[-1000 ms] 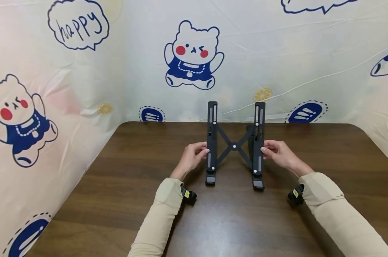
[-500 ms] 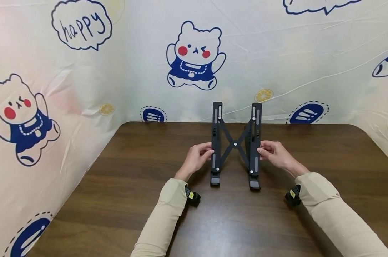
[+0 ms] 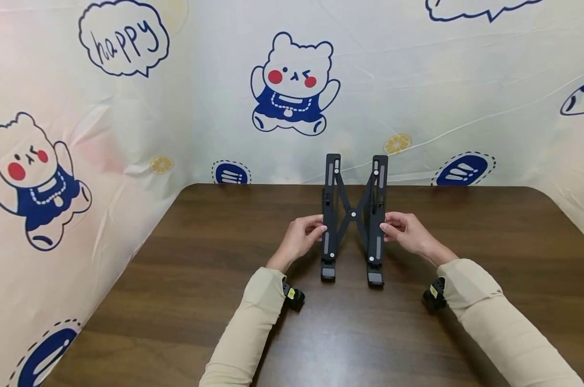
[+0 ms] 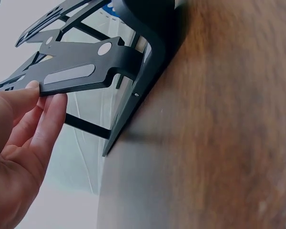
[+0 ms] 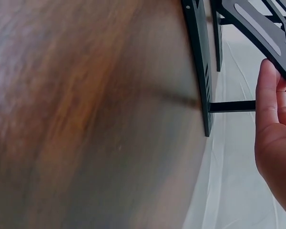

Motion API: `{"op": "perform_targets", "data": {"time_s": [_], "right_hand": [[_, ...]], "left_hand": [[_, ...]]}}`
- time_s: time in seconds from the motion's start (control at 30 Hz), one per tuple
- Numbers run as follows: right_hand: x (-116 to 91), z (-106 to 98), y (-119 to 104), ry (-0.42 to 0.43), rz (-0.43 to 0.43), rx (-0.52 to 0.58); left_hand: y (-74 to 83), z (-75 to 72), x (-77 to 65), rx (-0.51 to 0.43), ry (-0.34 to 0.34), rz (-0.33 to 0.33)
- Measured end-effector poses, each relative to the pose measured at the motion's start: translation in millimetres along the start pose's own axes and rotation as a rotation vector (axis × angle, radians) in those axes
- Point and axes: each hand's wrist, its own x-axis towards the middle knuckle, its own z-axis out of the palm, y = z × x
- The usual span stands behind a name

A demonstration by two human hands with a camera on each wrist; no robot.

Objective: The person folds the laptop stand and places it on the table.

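A black folding laptop stand point(image 3: 353, 214) stands on the brown table, its two long rails joined by an X-shaped crosspiece. Grey pads line the rails, and each front end has a small upturned lip. My left hand point(image 3: 301, 236) pinches the outer edge of the left rail between thumb and fingers. On the other side, my right hand point(image 3: 410, 234) pinches the right rail at about the same height. In the left wrist view the thumb lies over the rail point(image 4: 76, 67) with fingertips beneath it. The right wrist view shows fingers point(image 5: 267, 90) under the rail's edge.
The wooden table point(image 3: 175, 301) runs back to a printed cloth backdrop point(image 3: 214, 97) with cartoon bears. Black wrist cameras sit on both wrists, below light sleeves point(image 3: 245, 328).
Both hands have moved inward, bringing the two rails closer together. The X crosspiece has narrowed and grown steeper. The hands keep their hold on the rails.
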Motion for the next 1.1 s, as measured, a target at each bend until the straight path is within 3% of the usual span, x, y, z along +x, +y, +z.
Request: {"op": "perform_targets", "data": {"time_s": [0.43,1.1], "right_hand": [[7,16,-5,-0.025,-0.003,0.005],[12,28,-9,-0.025,-0.036,-0.035]], "left_hand": [[2.2,8.0,-1.5,-0.028,0.001,0.021],[11.0,17.6,-5.5,-0.051,0.02,-0.004]]}}
